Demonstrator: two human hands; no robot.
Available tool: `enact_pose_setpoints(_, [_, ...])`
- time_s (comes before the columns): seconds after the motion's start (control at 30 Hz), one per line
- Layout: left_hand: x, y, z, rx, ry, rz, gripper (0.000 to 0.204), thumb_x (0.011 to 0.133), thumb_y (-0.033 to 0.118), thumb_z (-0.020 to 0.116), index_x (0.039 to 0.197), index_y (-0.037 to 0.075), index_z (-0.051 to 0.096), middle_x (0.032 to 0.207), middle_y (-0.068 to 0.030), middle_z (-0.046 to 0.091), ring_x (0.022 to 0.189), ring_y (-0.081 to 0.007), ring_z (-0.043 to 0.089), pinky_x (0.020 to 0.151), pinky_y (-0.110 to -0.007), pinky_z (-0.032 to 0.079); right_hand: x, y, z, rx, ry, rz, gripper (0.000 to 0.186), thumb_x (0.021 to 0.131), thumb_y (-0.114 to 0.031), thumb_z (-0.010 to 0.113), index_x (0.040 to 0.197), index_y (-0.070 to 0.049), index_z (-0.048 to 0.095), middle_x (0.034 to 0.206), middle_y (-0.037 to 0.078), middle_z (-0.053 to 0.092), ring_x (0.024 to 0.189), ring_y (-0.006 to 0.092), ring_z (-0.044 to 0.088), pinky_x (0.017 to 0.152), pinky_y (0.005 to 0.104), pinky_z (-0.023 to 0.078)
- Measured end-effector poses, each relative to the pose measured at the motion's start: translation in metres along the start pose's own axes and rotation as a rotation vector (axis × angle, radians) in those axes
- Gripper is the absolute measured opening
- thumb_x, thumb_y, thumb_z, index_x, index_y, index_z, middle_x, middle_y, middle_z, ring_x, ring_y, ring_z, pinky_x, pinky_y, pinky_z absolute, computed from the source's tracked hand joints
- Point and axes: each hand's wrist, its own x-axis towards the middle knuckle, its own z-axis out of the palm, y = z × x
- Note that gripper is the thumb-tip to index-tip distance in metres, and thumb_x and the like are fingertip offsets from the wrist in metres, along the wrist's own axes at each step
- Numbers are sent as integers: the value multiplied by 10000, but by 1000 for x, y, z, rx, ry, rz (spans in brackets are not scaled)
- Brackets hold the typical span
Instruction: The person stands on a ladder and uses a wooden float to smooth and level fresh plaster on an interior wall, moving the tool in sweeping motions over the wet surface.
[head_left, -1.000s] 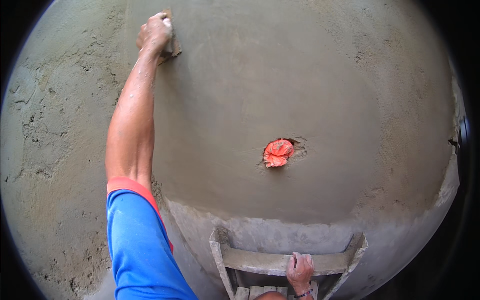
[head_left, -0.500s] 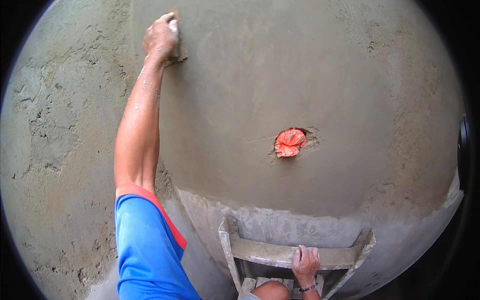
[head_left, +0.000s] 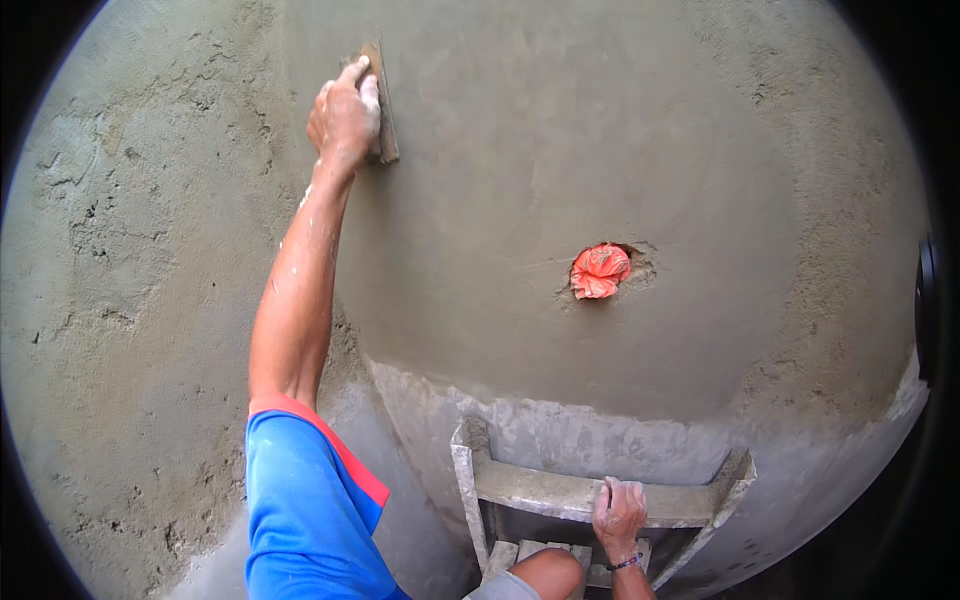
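My left hand (head_left: 343, 122) is closed around a plastering float (head_left: 388, 130), a flat board pressed against the grey plastered wall (head_left: 480, 200) at the upper left. The wall is smooth and damp-looking right of the float and rough to its left. Low in the view, my right hand (head_left: 619, 515) grips the top rung of a wooden ladder (head_left: 545, 492), fingers curled over it. A crumpled orange plastic plug (head_left: 600, 271) fills a hole in the wall, with ragged plaster around it.
Lower down, a paler grey band of wall (head_left: 570, 432) runs behind the ladder. My bent knee (head_left: 550, 572) shows beside the lower rungs. Rough plaster (head_left: 130, 300) covers the left side, meeting the smooth wall at a corner. A dark round-edged object (head_left: 927, 310) stands at the far right.
My left hand has slid the float downward along the wall. My right hand keeps its grip on the ladder rung. The whole view has shifted slightly.
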Motion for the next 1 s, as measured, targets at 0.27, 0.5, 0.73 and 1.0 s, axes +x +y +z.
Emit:
enact_pose_setpoints(0.27, [-41, 15, -9, 2, -10, 178, 322, 960, 289, 625, 1281, 287, 648, 1004, -144, 634, 863, -355, 675, 768, -474, 545, -4, 1, 5, -21, -28, -57, 187, 805, -97, 676, 988, -59, 675, 836, 108, 648, 823, 330, 601, 730, 458, 475])
enact_pose_setpoints(0.5, [-90, 24, 5, -34, -95, 122, 342, 952, 340, 636, 1291, 293, 653, 934, -142, 644, 899, -349, 678, 791, -461, 547, 1, 2, -4, -3, 21, -18, 165, 812, -48, 649, 976, -41, 670, 832, 131, 636, 819, 349, 587, 739, 461, 470])
enact_pose_setpoints(0.73, [21, 14, -5, -20, 65, 86, 340, 951, 328, 595, 1277, 252, 657, 1067, -163, 651, 1012, -363, 657, 872, -472, 527, 2, -9, -1, 0, -22, -43, 161, 810, -42, 650, 970, -43, 664, 835, 125, 638, 824, 345, 590, 733, 461, 466])
enact_pose_setpoints(1.0, [-66, 45, -8, -8, -136, 146, 325, 958, 365, 610, 1276, 311, 657, 1040, -171, 661, 972, -378, 667, 842, -475, 534, 1, -1, -3, -46, -24, -26, 186, 805, -81, 663, 988, -51, 675, 843, 118, 633, 840, 333, 591, 746, 454, 469])
